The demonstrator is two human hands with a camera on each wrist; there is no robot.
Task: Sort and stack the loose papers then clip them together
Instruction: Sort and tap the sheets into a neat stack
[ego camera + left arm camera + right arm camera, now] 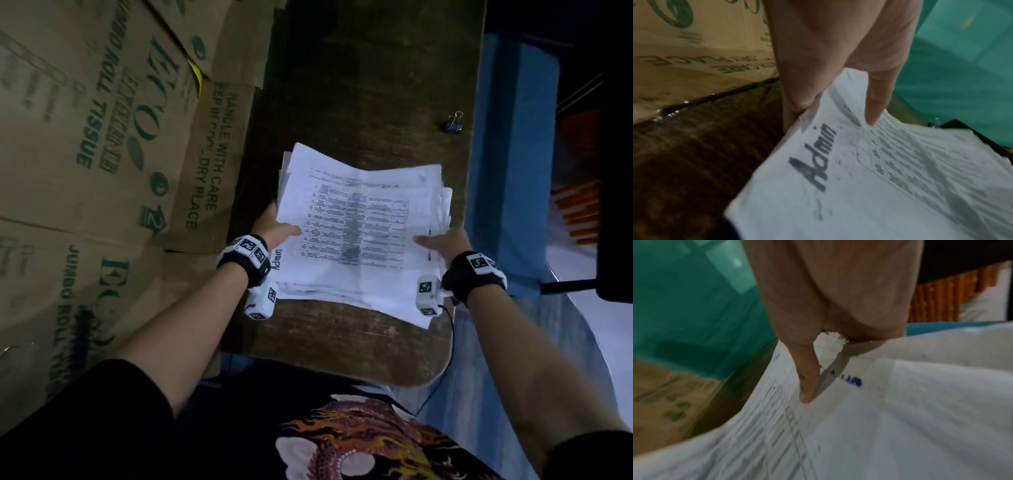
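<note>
A stack of white printed papers, its top sheet a table marked "Admin", is held over the dark wooden desk. My left hand grips the stack's left edge, thumb on top and fingers beneath. My right hand grips the right edge in the same way, thumb pressed on the top sheet. The sheets bow upward in the middle and their edges are uneven. A black binder clip lies on the desk beyond the stack, near the right edge.
Brown cardboard boxes printed "ECO Jumbo Roll Tissue" stand along the desk's left side. A blue wall runs past the desk's right edge, with orange slats beyond. A thin black cable hangs from my right wrist.
</note>
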